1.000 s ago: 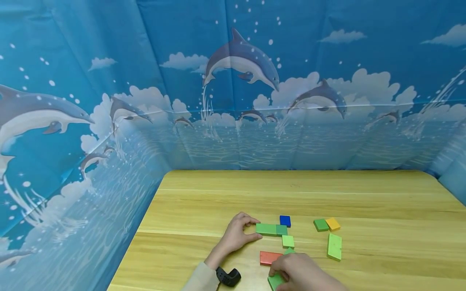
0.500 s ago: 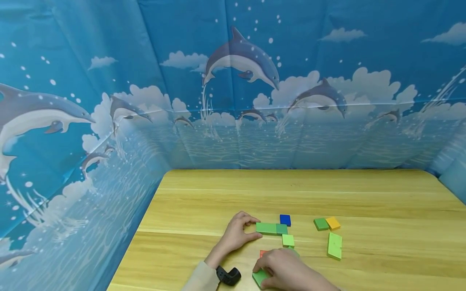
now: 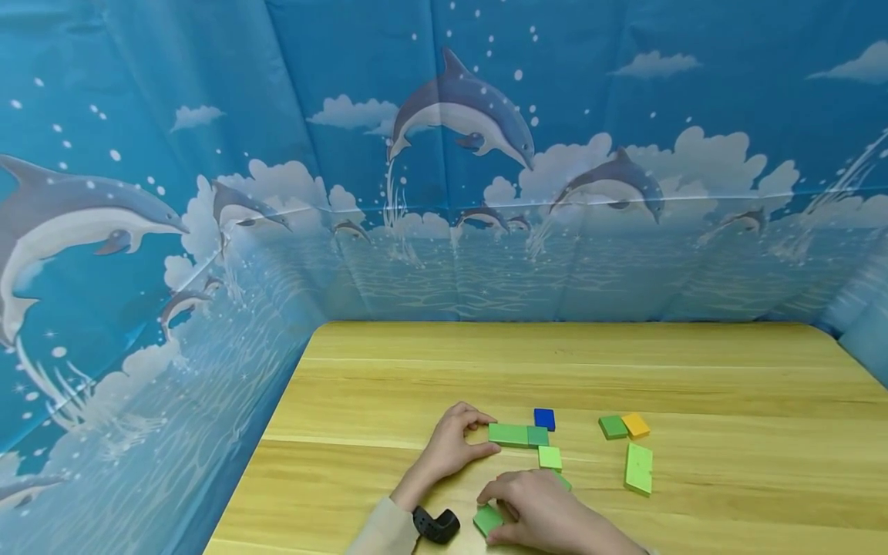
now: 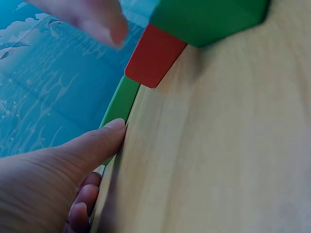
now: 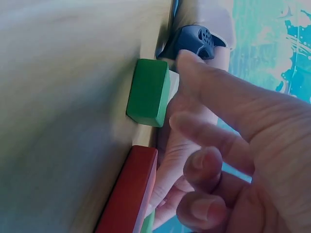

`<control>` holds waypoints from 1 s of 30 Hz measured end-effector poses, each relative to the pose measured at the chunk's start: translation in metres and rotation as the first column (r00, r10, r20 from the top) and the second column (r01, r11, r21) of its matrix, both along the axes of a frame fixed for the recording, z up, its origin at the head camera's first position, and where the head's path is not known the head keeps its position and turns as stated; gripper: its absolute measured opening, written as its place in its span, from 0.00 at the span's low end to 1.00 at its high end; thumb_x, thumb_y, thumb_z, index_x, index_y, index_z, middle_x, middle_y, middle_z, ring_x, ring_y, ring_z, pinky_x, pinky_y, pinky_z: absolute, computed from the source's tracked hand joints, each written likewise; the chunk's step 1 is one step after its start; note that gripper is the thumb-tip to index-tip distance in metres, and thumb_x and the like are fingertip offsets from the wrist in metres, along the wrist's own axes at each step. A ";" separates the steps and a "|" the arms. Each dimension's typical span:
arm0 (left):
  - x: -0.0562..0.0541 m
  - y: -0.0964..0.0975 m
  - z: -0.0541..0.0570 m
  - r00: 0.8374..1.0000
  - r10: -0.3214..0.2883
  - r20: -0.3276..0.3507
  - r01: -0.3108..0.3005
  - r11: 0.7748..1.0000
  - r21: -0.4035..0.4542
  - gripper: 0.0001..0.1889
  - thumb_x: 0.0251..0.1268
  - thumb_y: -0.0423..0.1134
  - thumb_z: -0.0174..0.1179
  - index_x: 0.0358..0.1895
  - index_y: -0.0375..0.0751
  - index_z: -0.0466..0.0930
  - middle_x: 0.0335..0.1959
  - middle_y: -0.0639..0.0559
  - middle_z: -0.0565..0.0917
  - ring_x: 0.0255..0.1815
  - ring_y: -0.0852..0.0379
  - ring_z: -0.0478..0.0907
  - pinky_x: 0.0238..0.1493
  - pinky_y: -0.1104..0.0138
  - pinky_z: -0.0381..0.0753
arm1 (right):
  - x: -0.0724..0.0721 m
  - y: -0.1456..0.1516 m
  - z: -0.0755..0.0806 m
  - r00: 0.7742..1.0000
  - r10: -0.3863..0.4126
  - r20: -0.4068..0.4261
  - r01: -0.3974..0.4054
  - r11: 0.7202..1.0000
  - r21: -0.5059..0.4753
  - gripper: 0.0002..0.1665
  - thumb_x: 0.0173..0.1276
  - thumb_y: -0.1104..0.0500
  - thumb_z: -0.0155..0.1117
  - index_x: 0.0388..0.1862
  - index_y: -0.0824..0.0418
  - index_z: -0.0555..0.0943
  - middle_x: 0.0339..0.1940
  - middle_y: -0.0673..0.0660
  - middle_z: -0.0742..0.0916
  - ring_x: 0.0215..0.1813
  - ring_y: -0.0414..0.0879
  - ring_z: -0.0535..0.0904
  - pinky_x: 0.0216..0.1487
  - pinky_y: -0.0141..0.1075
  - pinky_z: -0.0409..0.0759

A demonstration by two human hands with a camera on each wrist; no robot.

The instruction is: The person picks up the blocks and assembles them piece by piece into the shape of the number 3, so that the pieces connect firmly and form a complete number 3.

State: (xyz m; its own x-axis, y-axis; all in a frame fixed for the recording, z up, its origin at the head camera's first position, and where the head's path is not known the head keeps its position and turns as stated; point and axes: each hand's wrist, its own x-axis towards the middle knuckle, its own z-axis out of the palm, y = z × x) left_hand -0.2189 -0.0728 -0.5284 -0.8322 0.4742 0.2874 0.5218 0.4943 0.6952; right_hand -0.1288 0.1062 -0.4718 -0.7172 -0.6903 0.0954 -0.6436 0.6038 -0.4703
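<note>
My left hand (image 3: 452,445) pinches the left end of a long green block (image 3: 508,435) between thumb and fingers; in the left wrist view the thumb (image 4: 99,141) presses its side. A darker green square block (image 3: 537,437) adjoins that block's right end. Close to the table's front, the right hand (image 3: 541,509) is spread over a green block (image 3: 489,519). In the right wrist view this green block (image 5: 148,92) stands slightly apart from the fingertips. A red block (image 5: 129,194) lies beyond it, mostly hidden by my right hand in the head view.
A light green square (image 3: 550,459) and a partly covered green piece (image 3: 563,479) lie near my right hand. Behind is a blue block (image 3: 544,419). Further right are a green block (image 3: 613,427), an orange block (image 3: 636,425) and light green pieces (image 3: 638,468).
My right hand has moved left with the green block, which now lies further left and turned, its top showing more. The red block has become covered. My left hand has stayed in place.
</note>
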 end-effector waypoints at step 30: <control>0.000 -0.001 0.000 1.000 0.001 0.017 -0.001 1.000 0.000 0.19 0.54 0.50 0.69 0.49 0.49 0.83 0.38 0.60 0.73 0.37 0.64 0.68 0.41 0.70 0.70 | 0.012 -0.007 -0.008 0.976 -0.183 -0.121 0.185 0.983 0.013 0.25 0.47 0.34 0.72 0.19 0.45 0.70 0.16 0.36 0.65 0.17 0.31 0.59 0.18 0.29 0.57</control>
State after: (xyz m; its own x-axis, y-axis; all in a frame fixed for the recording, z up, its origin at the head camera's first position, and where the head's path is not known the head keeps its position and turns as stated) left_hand -0.2192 -0.0739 -0.5283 -0.8374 0.4732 0.2735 0.5095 0.4948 0.7039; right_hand -0.1169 0.0996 -0.4794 -0.8168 -0.5506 0.1725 -0.5707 0.7271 -0.3816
